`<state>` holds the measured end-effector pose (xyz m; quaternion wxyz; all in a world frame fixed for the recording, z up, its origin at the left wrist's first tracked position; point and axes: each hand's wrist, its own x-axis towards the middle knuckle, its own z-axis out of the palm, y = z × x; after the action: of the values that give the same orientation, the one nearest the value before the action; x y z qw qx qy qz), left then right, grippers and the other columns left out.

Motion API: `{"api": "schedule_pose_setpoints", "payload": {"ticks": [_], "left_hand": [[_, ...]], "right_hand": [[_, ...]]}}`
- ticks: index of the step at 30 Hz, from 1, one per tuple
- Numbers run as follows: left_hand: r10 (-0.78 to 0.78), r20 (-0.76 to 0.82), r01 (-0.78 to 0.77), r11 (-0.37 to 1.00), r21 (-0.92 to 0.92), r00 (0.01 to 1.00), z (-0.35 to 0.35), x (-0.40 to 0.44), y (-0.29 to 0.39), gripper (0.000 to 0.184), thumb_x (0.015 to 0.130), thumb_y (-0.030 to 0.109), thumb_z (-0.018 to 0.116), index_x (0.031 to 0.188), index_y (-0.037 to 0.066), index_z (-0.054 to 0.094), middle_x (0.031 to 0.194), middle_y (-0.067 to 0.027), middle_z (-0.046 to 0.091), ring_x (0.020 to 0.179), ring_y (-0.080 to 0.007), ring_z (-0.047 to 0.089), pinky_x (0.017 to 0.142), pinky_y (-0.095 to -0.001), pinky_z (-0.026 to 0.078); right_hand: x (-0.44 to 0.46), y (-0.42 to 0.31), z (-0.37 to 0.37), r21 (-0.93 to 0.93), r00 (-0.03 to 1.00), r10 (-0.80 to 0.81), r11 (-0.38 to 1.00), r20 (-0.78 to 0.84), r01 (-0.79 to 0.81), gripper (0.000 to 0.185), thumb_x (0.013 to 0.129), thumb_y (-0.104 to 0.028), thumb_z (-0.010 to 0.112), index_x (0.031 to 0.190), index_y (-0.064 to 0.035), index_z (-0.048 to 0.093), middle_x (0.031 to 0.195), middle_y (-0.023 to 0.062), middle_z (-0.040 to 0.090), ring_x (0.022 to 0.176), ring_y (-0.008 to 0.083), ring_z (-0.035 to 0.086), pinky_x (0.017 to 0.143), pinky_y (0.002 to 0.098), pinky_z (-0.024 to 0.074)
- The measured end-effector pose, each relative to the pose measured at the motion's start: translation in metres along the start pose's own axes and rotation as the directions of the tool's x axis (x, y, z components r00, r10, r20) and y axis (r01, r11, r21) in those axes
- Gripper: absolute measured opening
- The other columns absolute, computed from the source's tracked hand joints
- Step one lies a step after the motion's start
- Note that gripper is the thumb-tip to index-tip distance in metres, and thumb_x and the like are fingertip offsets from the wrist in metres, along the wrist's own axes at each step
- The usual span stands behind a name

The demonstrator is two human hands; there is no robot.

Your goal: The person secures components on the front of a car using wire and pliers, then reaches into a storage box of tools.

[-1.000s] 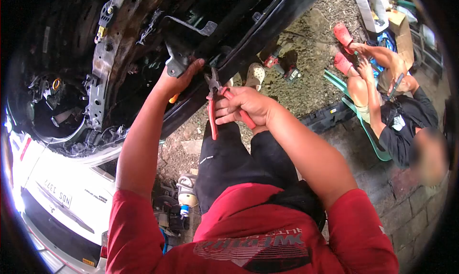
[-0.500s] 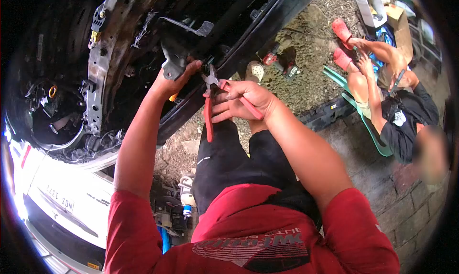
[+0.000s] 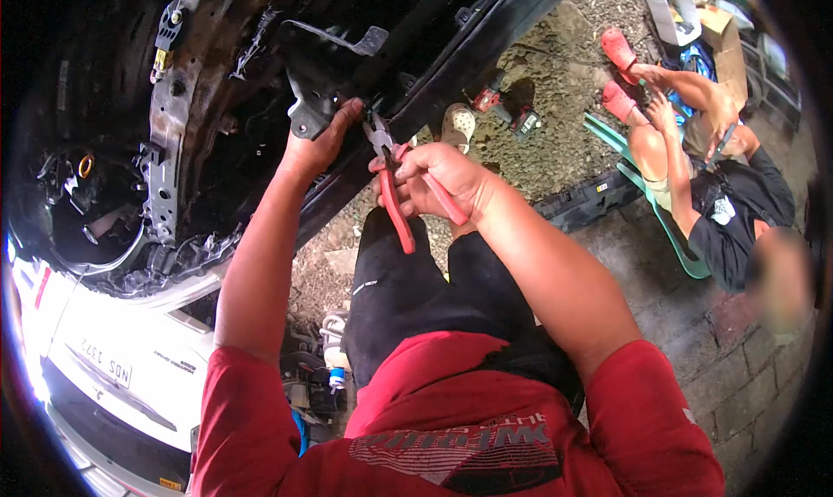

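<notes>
My left hand (image 3: 323,146) is closed around the lower end of a dark metal pedal bracket (image 3: 305,107), its thumb pointing toward the pliers. A pedal arm with a flat pad (image 3: 371,41) extends above the bracket. My right hand (image 3: 447,178) holds red-handled pliers (image 3: 396,204), fingers curled between and around the spread handles. The plier jaws point up at a small dark part beside my left thumb. What the jaws touch is too small to make out.
A dark car body frame (image 3: 169,141) fills the upper left. A white car (image 3: 104,358) stands lower left. On the gravel lies a red-and-black power drill (image 3: 493,102). At right, another person (image 3: 729,193) sits low, holding a dark object.
The pliers have tilted, and their lower handles have swung right and closer together. My right fingers have curled in from a straighter pose. My left hand keeps hold of the bracket.
</notes>
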<state>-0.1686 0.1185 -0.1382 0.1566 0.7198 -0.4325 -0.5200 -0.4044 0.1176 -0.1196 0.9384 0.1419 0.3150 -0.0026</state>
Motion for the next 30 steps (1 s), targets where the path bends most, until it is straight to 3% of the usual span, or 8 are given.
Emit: {"api": "schedule_pose_setpoints", "payload": {"ticks": [4, 6, 9, 11, 17, 25, 28, 30], "left_hand": [[0.006, -0.066, -0.010, 0.998, -0.056, 0.998, 0.006, -0.001, -0.010, 0.031, 0.099, 0.030, 0.070, 0.095, 0.000, 0.074, 0.083, -0.0130, 0.074, 0.078, -0.0236, 0.069, 0.074, -0.0395, 0.053], [0.011, -0.071, -0.017, 0.997, -0.075, 0.997, 0.003, -0.001, -0.008, 0.031, 0.099, 0.031, 0.071, 0.096, 0.000, 0.075, 0.083, -0.0133, 0.074, 0.078, -0.0236, 0.069, 0.074, -0.0396, 0.053], [-0.324, 0.069, 0.330, 0.938, -0.105, 0.943, -0.011, -0.005, 0.010, 0.031, 0.098, 0.031, 0.072, 0.101, 0.001, 0.075, 0.087, -0.0135, 0.075, 0.082, -0.0237, 0.070, 0.077, -0.0390, 0.054], [-0.029, 0.120, 0.036, 0.998, -0.050, 0.992, -0.013, -0.004, 0.003, 0.032, 0.098, 0.032, 0.071, 0.106, 0.002, 0.076, 0.092, -0.0135, 0.076, 0.088, -0.0239, 0.071, 0.082, -0.0388, 0.054], [-0.004, 0.121, 0.010, 0.999, -0.049, 0.993, -0.015, 0.000, -0.004, 0.031, 0.099, 0.032, 0.070, 0.108, 0.004, 0.076, 0.098, -0.0144, 0.077, 0.095, -0.0261, 0.073, 0.086, -0.0394, 0.055], [0.066, -0.027, -0.068, 0.995, -0.077, 0.997, 0.000, -0.006, -0.008, 0.024, 0.097, 0.026, 0.073, 0.103, 0.003, 0.075, 0.093, -0.0119, 0.076, 0.087, -0.0238, 0.072, 0.080, -0.0373, 0.055], [0.089, -0.095, -0.101, 0.986, -0.132, 0.992, 0.008, -0.008, -0.014, 0.021, 0.096, 0.023, 0.074, 0.101, 0.002, 0.075, 0.090, -0.0109, 0.075, 0.085, -0.0218, 0.071, 0.079, -0.0358, 0.055], [0.094, -0.117, -0.112, 0.980, -0.162, 0.989, 0.008, -0.009, -0.015, 0.020, 0.096, 0.022, 0.074, 0.101, 0.002, 0.074, 0.089, -0.0107, 0.075, 0.084, -0.0208, 0.071, 0.079, -0.0353, 0.055]], "right_hand": [[0.001, 0.002, 0.007, 0.036, 1.000, -0.023, 0.999, 0.020, 0.022, 0.036, 0.090, -0.004, 0.048, 0.125, -0.0026, 0.055, 0.107, 0.0179, 0.067, 0.097, 0.0315, 0.069, 0.080, 0.0445, 0.0558], [-0.004, -0.001, 0.015, -0.017, 0.994, 0.012, 1.000, -0.104, -0.014, 0.037, 0.089, -0.003, 0.048, 0.126, -0.0018, 0.055, 0.114, 0.0205, 0.068, 0.105, 0.0341, 0.070, 0.087, 0.0478, 0.0577], [-0.013, -0.005, 0.015, -0.056, 0.998, 0.037, 0.998, -0.045, -0.039, 0.049, 0.090, -0.005, 0.046, 0.138, 0.0003, 0.053, 0.131, 0.0248, 0.064, 0.123, 0.0377, 0.064, 0.099, 0.0497, 0.0534], [-0.018, -0.007, 0.017, -0.076, 0.998, 0.034, 0.996, -0.055, -0.038, 0.044, 0.090, -0.004, 0.047, 0.134, 0.0003, 0.053, 0.128, 0.0254, 0.065, 0.121, 0.0390, 0.066, 0.096, 0.0507, 0.0560], [-0.012, -0.012, 0.014, -0.087, 0.995, 0.064, 0.994, -0.071, -0.071, 0.041, 0.091, -0.005, 0.048, 0.131, 0.0008, 0.053, 0.125, 0.0269, 0.066, 0.119, 0.0418, 0.067, 0.093, 0.0519, 0.0584], [-0.007, -0.011, 0.002, -0.045, 0.999, 0.040, 0.998, -0.028, -0.041, 0.040, 0.090, -0.006, 0.049, 0.130, -0.0020, 0.055, 0.106, 0.0173, 0.070, 0.099, 0.0338, 0.072, 0.087, 0.0455, 0.0587], [-0.006, -0.005, 0.002, -0.063, 1.000, 0.007, 0.998, -0.011, -0.007, 0.047, 0.090, -0.010, 0.052, 0.135, -0.0001, 0.058, 0.121, 0.0194, 0.069, 0.115, 0.0361, 0.068, 0.099, 0.0491, 0.0542], [-0.012, -0.006, 0.009, -0.080, 1.000, 0.008, 0.997, -0.028, -0.010, 0.047, 0.089, -0.009, 0.051, 0.135, -0.0003, 0.058, 0.123, 0.0203, 0.069, 0.116, 0.0367, 0.068, 0.098, 0.0489, 0.0544]]}}
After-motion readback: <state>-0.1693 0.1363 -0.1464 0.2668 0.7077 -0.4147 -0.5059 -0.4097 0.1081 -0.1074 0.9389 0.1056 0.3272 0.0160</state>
